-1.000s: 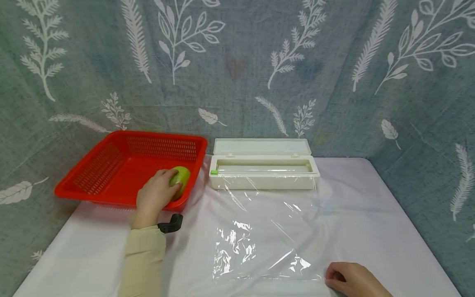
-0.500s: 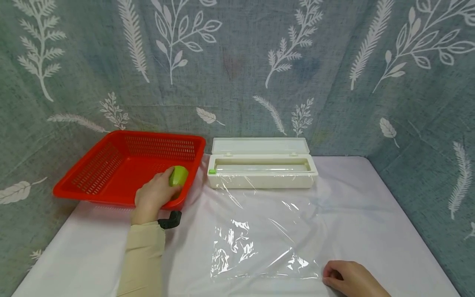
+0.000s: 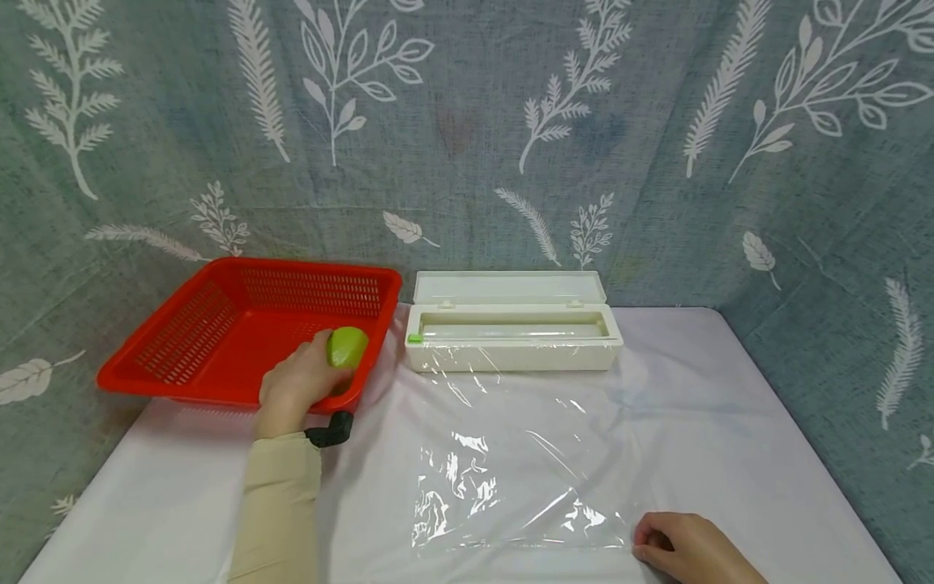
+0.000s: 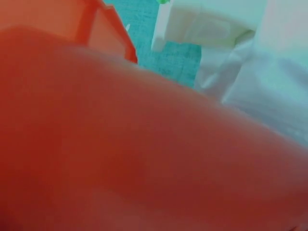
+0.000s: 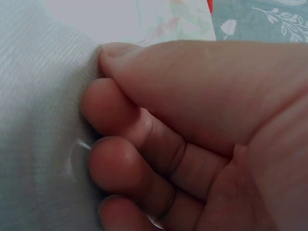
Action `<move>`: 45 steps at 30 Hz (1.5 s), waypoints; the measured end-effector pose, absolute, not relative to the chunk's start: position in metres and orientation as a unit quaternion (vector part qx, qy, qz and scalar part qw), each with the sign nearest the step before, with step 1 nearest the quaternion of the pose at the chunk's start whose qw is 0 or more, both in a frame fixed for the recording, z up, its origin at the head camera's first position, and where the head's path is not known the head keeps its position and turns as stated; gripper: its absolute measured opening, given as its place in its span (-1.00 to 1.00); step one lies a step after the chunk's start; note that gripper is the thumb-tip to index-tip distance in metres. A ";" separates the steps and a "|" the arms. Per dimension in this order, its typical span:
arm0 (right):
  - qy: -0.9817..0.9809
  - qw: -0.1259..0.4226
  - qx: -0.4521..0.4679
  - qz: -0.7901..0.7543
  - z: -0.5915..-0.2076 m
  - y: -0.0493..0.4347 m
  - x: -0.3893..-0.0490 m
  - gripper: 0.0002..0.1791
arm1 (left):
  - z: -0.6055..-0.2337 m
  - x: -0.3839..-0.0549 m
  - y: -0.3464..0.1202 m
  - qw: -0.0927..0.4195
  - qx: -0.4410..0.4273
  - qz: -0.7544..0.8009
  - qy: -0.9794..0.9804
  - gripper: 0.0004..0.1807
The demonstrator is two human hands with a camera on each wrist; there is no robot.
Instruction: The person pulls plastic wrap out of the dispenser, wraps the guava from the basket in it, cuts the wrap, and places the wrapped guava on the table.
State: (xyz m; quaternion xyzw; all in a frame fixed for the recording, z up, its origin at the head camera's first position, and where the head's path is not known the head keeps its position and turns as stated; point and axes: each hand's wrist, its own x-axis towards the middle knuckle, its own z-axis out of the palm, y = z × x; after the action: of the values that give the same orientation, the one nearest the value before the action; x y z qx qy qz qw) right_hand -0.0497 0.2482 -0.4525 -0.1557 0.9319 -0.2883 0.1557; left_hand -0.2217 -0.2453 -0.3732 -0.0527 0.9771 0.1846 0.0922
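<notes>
In the head view my left hand [image 3: 302, 380] reaches into the red basket [image 3: 178, 296] and holds a round, smooth green fruit [image 3: 346, 347] near the basket's right side. The basket wall [image 4: 144, 144] fills most of the left wrist view and hides that hand. A clear sheet of plastic wrap [image 3: 525, 462] lies drawn out from a white dispenser [image 3: 518, 357]. My right hand [image 3: 689, 545] rests at the sheet's near right corner. The right wrist view shows its fingers [image 5: 115, 163] curled against the white cloth, thumb beside the forefinger; I cannot tell whether they pinch the film.
The dispenser's lid [image 3: 511, 287] stands raised at the back, with a small green slider [image 3: 415, 338] at its left end. White cloth [image 3: 730, 422] covers the table. A grey-green curtain [image 3: 467, 122] with white leaves hangs behind and at both sides.
My left hand has shifted slightly within the basket, and the green fruit has turned a little and moved slightly left in its hold. The right hand stays at the film's corner.
</notes>
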 end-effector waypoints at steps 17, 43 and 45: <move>0.930 0.169 -0.140 -0.297 -0.453 0.249 -0.051 -0.86 | -0.370 -0.225 -0.245 0.139 -0.052 0.185 0.972 0.03; 0.931 0.190 -0.109 -0.292 -0.457 0.247 -0.050 -0.84 | -0.376 -0.229 -0.255 0.101 0.007 0.223 0.970 -0.18; 0.933 0.185 -0.111 -0.288 -0.458 0.247 -0.050 -0.83 | -0.376 -0.231 -0.255 0.086 0.018 0.219 0.972 -0.23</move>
State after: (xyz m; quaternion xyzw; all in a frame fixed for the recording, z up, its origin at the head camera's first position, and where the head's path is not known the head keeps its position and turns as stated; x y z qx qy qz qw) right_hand -0.0497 0.2472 -0.4575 -0.1110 0.9329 -0.2883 0.1848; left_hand -0.2307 -0.2552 -0.3762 0.0184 0.9718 0.2189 0.0858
